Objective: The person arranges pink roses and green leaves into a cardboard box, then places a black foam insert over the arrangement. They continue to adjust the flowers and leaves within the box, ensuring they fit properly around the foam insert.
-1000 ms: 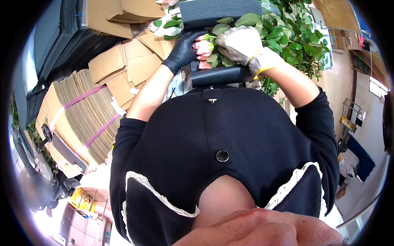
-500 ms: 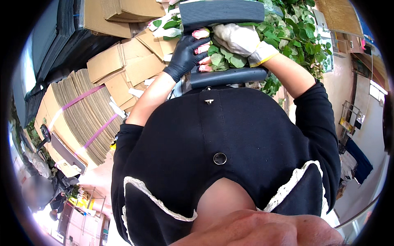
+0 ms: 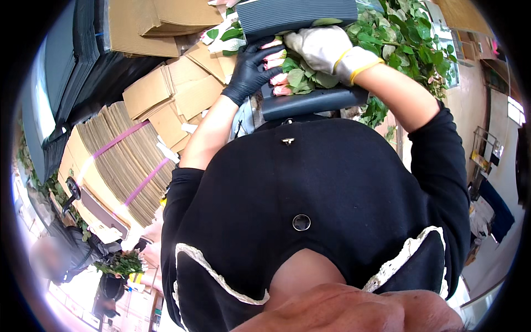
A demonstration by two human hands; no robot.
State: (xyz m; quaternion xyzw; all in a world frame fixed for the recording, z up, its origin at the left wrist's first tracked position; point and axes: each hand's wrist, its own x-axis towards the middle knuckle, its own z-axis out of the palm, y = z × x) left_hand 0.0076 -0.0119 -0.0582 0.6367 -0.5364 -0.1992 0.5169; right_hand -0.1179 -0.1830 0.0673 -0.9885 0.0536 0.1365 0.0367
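Several pink roses (image 3: 280, 78) lie in a row, their green leaves (image 3: 312, 78) pointing right, between two raised sides of a dark grey corrugated cardboard wrap (image 3: 315, 103). My left hand (image 3: 250, 71), in a black glove, rests against the blooms from the left with its fingers spread over them. A white glove with a yellow cuff covers my right hand (image 3: 323, 47). Its fingers are bunched together and curl down onto the roses just behind the blooms, beside the wrap's far side. The leaves and the hand itself hide its fingertips.
Loose brown cardboard sheets (image 3: 177, 83) and a strapped cardboard stack (image 3: 124, 160) are on the left. Dark grey sheets (image 3: 83, 61) stand at far left. Leafy stems (image 3: 406, 47) spread right of the wrap. Another person (image 3: 55, 257) with greenery appears at lower left.
The whole view has shifted slightly. My right hand has turned a little at the wrist, still on the roses. My left hand stays at the blooms. More greenery shows near the other person.
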